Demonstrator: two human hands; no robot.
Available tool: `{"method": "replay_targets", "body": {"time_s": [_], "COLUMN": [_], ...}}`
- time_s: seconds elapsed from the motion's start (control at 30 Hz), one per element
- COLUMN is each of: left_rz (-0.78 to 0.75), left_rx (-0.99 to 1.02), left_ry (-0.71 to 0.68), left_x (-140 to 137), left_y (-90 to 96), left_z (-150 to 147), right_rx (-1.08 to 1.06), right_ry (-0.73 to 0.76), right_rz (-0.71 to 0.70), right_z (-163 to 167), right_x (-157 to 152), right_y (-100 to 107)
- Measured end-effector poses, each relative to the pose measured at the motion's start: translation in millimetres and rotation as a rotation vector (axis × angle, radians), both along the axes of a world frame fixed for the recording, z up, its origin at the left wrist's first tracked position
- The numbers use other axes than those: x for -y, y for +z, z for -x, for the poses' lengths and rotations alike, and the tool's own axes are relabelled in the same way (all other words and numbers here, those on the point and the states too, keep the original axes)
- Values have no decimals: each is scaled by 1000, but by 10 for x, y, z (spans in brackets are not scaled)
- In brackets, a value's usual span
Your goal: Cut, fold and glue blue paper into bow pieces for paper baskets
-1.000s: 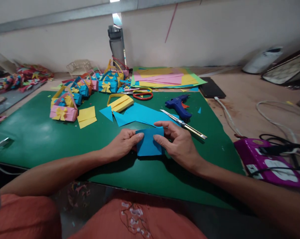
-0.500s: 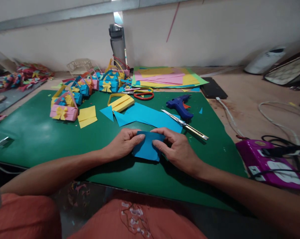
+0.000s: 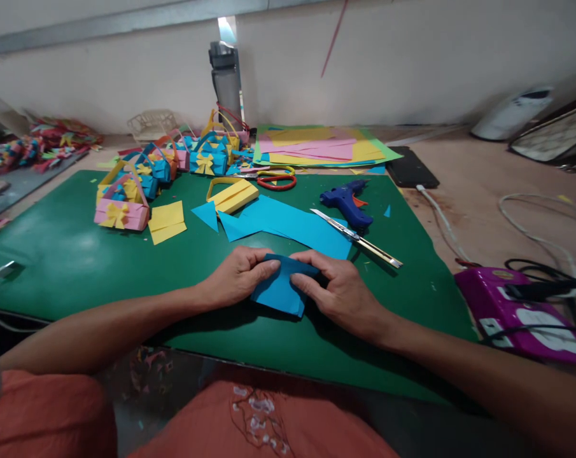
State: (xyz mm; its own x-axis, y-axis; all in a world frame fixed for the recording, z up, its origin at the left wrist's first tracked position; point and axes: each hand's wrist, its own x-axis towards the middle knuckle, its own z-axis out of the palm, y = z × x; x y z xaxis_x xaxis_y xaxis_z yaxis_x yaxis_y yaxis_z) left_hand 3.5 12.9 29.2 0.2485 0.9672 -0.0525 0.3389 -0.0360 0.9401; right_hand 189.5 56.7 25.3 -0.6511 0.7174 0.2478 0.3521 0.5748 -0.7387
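Observation:
A small piece of blue paper [image 3: 279, 294] is held just above the front of the green mat, between my two hands. My left hand [image 3: 244, 273] pinches its upper left corner, thumb on top. On the opposite side my right hand [image 3: 333, 283] grips the upper right edge, thumb lying on the face and fingers behind. The paper is bent, its lower edge tilted toward me. Just beyond it lie larger blue sheets [image 3: 292, 222] with cut pieces, and a utility knife [image 3: 359, 239] rests across their right end.
Behind are a blue glue gun [image 3: 347, 205], scissors [image 3: 275, 179], a yellow paper basket [image 3: 235, 196], several finished paper baskets [image 3: 123, 215] and a stack of coloured paper [image 3: 316, 149]. A phone [image 3: 412, 168] and a purple power box [image 3: 521, 312] with cables stand right. A bottle [image 3: 226, 86] stands at the wall.
The blue paper has tilted and bent more between my hands, its lower right corner now dipping nearer to me. Both hands keep their hold, almost in place.

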Motion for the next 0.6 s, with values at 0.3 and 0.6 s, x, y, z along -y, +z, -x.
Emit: {"method": "replay_targets", "body": {"time_s": [0.3,0.6], "left_rz": [-49,-106], "left_rx": [-23,-67], "left_ry": [-15,-7], "left_x": [1,8], "left_y": [3,-9], "left_z": [6,33], "right_rx": [-13,8], "right_ry": [7,24], "right_rz": [-17,1], "right_z": [2,-15], "right_x": [-5,11], "right_y": [-7,-13]}}
